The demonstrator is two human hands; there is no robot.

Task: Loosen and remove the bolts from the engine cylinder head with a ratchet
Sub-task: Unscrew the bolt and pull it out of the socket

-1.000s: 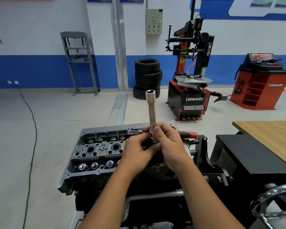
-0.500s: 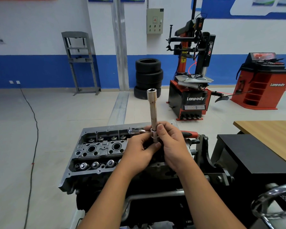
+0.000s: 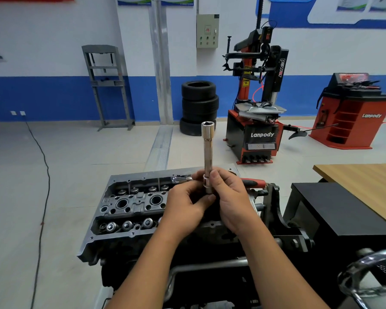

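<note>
Silver and shiny: long socket bar [image 3: 207,152], held straight up over the cylinder head [image 3: 132,204], cup end at the top. Held that way most likely to look at it or to fit a piece onto its low end, up close where easy to see.

Left hand [image 3: 185,204] curled at the bottom of the bar, thumb pressed up under the low end. Right hand [image 3: 230,197] wrapped round the bar just above, fingertips tight on the thick ring there. Both hands clamped on the bar, close together and touching. Two hands for one thin bar, probably so one can hold it steady while the other pushes or twists.

Ratchet [image 3: 253,182] lying flat on the far edge of the cylinder head, just behind the hands, red grip poking out to the right. Not held by any hand. Put down near, most likely to be grabbed fast once the bar is ready.

Cylinder head sitting low on a dark stand, open side up, round holes and springs showing. Bolts too small or too hidden to pick out. No bolt touched by a tool yet, so the real job not begun. Getting the tool ready first.

Next: join bar and ratchet, then turn the cup end down onto a bolt.
</note>
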